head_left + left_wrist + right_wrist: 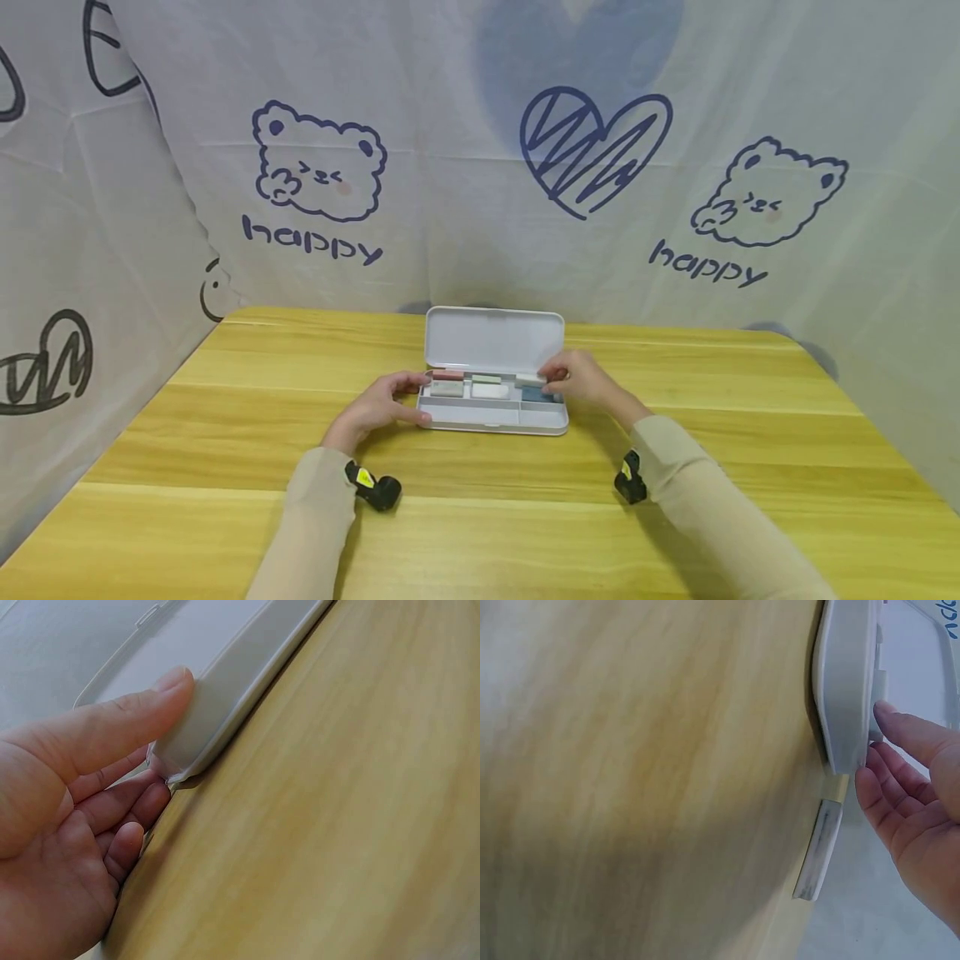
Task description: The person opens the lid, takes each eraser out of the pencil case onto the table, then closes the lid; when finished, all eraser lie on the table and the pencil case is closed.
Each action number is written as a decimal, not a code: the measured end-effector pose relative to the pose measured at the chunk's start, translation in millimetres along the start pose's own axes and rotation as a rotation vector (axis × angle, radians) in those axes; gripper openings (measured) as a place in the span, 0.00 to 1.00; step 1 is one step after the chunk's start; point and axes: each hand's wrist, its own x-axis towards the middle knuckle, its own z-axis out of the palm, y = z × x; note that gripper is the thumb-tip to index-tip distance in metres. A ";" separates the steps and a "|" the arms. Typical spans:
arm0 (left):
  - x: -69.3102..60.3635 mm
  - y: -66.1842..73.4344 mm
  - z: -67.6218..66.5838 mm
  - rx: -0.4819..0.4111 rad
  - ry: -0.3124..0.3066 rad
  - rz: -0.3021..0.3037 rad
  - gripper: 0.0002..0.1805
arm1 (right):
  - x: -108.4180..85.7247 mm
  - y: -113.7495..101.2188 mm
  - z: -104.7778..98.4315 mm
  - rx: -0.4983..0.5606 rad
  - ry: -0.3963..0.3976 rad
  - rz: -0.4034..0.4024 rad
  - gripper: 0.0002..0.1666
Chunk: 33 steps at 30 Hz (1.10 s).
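Note:
An open white pencil case (467, 414) lies on the table with its lid (495, 337) raised at the back. My left hand (381, 406) holds its left end, thumb (169, 694) on the front wall and fingers around the corner. Inside the back compartment lie several small eraser-like blocks: a reddish one (447, 375), a grey one (447, 388), a white one (490, 390) and a blue-grey one (537, 394). My right hand (583, 379) pinches a white eraser (528, 380) at the right end of that compartment; its fingertips partly hide the eraser.
Another pale rectangular block (817, 851) lies on the wooden table (480, 533) just past the case's right end, in the right wrist view. A printed white cloth (465, 200) hangs behind the table.

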 end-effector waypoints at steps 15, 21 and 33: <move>0.3 -0.9 0.2 -0.007 0.006 -0.006 0.35 | 4.9 2.0 3.9 -0.045 -0.004 0.021 0.06; 0.3 -0.2 0.3 0.019 0.003 -0.002 0.35 | 4.7 4.1 5.1 -0.040 0.025 -0.005 0.03; -1.5 3.0 0.0 0.012 -0.005 0.009 0.33 | 3.2 4.2 4.3 -0.026 0.079 0.033 0.05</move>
